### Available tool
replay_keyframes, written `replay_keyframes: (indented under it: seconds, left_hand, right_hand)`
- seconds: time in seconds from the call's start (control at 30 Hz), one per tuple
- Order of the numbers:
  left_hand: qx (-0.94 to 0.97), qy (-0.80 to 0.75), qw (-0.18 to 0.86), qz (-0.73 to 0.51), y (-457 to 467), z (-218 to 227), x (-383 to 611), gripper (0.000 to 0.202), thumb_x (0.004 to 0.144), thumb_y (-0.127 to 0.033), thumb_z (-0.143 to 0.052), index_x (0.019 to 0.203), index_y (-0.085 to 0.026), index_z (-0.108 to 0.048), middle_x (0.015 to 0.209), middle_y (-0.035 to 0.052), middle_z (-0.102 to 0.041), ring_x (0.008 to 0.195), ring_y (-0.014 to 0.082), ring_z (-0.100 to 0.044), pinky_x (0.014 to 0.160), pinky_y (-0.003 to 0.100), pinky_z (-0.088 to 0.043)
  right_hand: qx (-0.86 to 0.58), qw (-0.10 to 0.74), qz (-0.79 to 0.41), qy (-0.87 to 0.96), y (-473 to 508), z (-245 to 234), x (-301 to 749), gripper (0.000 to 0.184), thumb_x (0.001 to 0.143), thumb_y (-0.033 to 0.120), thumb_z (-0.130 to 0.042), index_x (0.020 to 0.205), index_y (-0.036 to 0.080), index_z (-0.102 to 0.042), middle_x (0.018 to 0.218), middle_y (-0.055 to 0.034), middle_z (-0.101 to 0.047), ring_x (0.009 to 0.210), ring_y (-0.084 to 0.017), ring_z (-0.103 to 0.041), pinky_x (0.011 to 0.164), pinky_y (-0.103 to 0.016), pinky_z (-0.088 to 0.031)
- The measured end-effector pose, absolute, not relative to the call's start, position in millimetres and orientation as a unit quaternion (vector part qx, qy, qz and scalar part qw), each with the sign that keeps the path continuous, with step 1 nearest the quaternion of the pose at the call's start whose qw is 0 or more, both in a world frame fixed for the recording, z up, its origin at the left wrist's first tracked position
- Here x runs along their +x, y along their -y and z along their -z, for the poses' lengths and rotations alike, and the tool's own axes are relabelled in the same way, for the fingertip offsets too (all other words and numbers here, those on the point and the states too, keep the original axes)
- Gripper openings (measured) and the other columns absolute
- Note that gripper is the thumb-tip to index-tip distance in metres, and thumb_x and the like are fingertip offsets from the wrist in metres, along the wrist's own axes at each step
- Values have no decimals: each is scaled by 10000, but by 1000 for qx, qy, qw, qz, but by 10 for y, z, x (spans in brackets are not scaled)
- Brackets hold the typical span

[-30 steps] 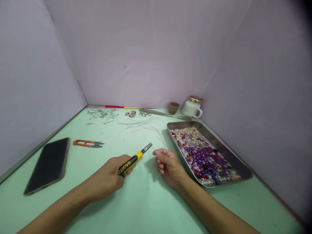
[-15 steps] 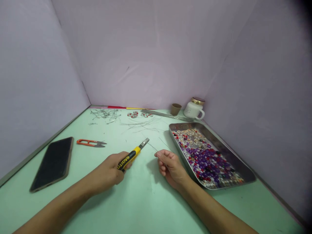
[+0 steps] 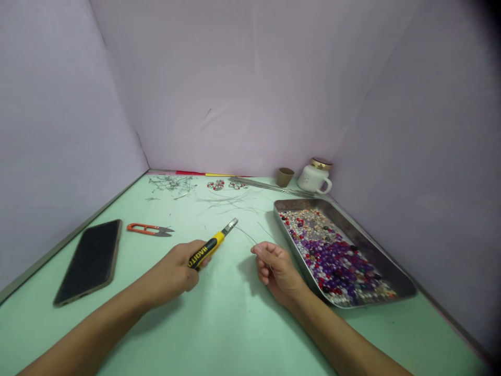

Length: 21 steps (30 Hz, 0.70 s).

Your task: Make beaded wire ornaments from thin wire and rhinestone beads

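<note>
My left hand [image 3: 176, 269] is closed round the yellow-and-black handle of a pair of pliers [image 3: 211, 244], whose metal jaws point up and to the right over the green table. My right hand [image 3: 276, 269] rests on the table just right of it, fingers curled, pinching the end of a thin wire [image 3: 246, 236] that runs from the fingertips toward the plier jaws. The hands are about a hand's width apart.
A metal tray [image 3: 399, 279] with purple, red and white beads lies right of my right hand. Orange thread snips [image 3: 148, 228] and a black phone [image 3: 91, 258] lie at left. At the back are loose wires [image 3: 230, 198], wire scraps [image 3: 170, 184], beaded pieces [image 3: 217, 184], a paper cup [image 3: 284, 176] and a white mug [image 3: 315, 176].
The view has drifted slightly, so everything sits a little further right. The pliers have tipped a bit more upward; both hands keep their grip and place.
</note>
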<state>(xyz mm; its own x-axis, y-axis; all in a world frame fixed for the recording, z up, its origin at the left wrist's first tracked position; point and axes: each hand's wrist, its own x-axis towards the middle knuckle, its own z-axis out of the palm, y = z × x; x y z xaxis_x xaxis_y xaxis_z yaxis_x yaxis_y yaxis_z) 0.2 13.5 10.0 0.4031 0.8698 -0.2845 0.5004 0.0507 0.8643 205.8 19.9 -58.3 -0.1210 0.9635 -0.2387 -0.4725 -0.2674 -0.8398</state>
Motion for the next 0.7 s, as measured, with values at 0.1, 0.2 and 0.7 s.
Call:
replay_keyframes:
  seconds: [0.1,0.2,0.7]
  left_hand:
    - [651,-528,512,-189,-152,-71,-35,237,459,-80,-351,666,-197,-360,581,-54,-300,532,97,-262,452,224,-214]
    - [653,-536,496,-203,-170,-35,-68,224,465,-82,-351,656,-197,-357,583,-54,-320,532,97,-275,453,224,-218]
    - [682,-551,439,-196,-220,43,-107,184,525,-81,-368,668,-193,-391,581,-53,-343,527,101,-322,445,219,-230]
  right_hand:
    - [-411,521,-685,302,-194,584,2060,253,569,319,-711,639,132,-557,396,76,-418,311,-16,-295,272,-126,-241]
    - [-411,520,-684,305,-190,586,2060,252,567,317,-713,638,133,-556,395,77,-415,311,-17,-299,271,-126,-238]
    - [-402,510,-688,324,-188,596,2064,252,567,319,-716,640,134,-561,395,74,-434,307,-17,-303,267,-125,-237]
